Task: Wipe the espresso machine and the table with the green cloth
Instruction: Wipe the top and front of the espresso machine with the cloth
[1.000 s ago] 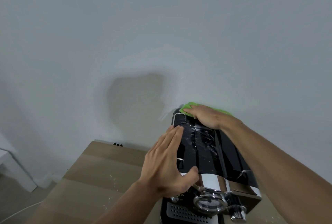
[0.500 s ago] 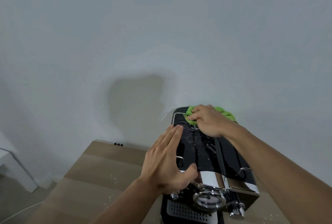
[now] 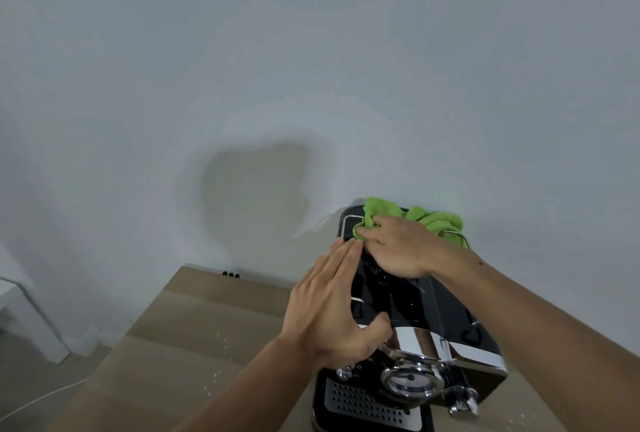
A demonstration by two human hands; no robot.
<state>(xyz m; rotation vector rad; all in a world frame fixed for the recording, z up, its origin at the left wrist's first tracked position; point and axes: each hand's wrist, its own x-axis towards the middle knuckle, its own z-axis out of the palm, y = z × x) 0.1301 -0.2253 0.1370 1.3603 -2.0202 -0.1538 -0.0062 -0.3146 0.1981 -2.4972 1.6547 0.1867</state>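
Right hand (image 3: 398,246): we record it palm-down on the far part of the machine's glossy black top, fingers curled and bunched on the green cloth (image 3: 420,218), pinning a wad of it against the surface. The rest of the cloth spills in crumpled folds behind the knuckles, along the back edge of the top, next to the wall.

Left hand (image 3: 332,307): we note it spread flat, fingers straight and close together, laid along the left edge of the top with the fingertips reaching almost to the right hand's fingers. The thumb is splayed out and rests near the chrome front band. It grips nothing; it presses against the machine's side and top.

Espresso machine (image 3: 408,331): black body, shiny top showing pale streaks or droplets, thin wire rail around the top. At the front we list a chrome band, a round gauge (image 3: 408,381), a chrome knob at lower right, small buttons, and a perforated drip tray (image 3: 360,404) at the bottom edge of view.

Table (image 3: 194,334): light wood, machine standing on its right part; pale specks scattered on the surface left of the machine.

Surroundings: plain pale wall (image 3: 242,67) bearing a soft shadow; white furniture (image 3: 24,313) at far left; a white cable (image 3: 41,400) on the floor.
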